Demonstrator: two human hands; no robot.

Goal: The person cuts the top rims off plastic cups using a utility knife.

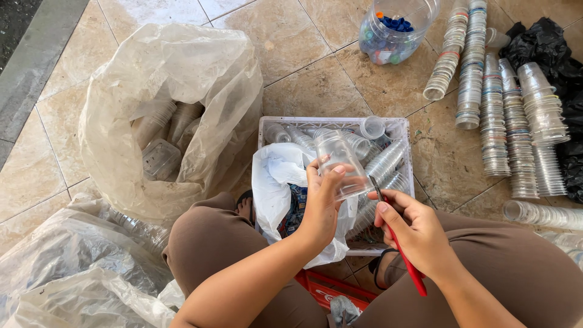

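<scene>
Left hand (322, 203) wrapped round clear cup (341, 164), above white crate (401, 130). Right hand (413, 234) closed on red blade tool (404, 258), tip by cup. Blade could slip, nick fingers; thin cup could crack.

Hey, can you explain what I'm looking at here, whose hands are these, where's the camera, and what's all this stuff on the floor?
There is one picture, taken by a camera worn on a person's head, looking down at their own lap and hands. The person sits low on a tiled floor. Their left hand holds a clear plastic cup. Their right hand grips a red-handled tool whose tip touches the cup. Below is a white crate full of clear cups, with a white plastic bag draped in it. To the left stands a big clear bag of plastic containers. At upper right lie stacked cups, a jar of coloured bottle caps and a black bag.
</scene>
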